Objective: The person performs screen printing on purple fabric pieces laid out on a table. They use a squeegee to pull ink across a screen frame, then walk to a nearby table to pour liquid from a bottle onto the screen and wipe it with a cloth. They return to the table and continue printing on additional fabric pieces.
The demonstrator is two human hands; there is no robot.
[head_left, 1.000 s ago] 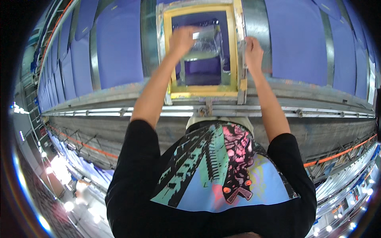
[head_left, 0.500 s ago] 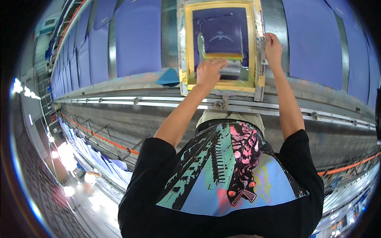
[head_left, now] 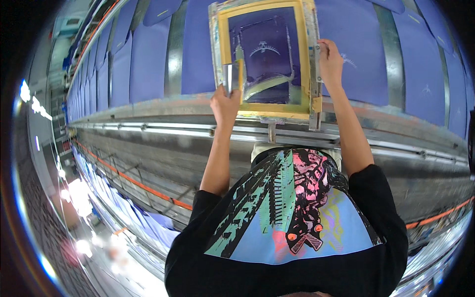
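Observation:
My left hand (head_left: pixel 224 105) grips a silver squeegee (head_left: pixel 228 75) with a yellow blade, held lengthwise at the left inner side of a yellow-taped screen frame (head_left: pixel 267 108). The screen (head_left: pixel 269 67) is dark purple, with a small pale crescent design, wet-looking outlines and a pale streak of ink or paste across its lower part. On the frame's right outer side, my right hand (head_left: pixel 330 64) is closed on a metal bracket (head_left: pixel 317 74), fingertips curled over it.
Blue-purple panels (head_left: pixel 154 64) lie in rows along a long metal table on both sides of the frame; some at right bear pale marks (head_left: pixel 349 62). A metal rail (head_left: pixel 173 129) runs along the near edge. Orange bars (head_left: pixel 138 183) and bright lights appear toward the rim.
My left hand brought the squeegee down the screen, then turned it lengthwise at the left side. My right hand stays at the bracket. The view has shifted, and more panels show.

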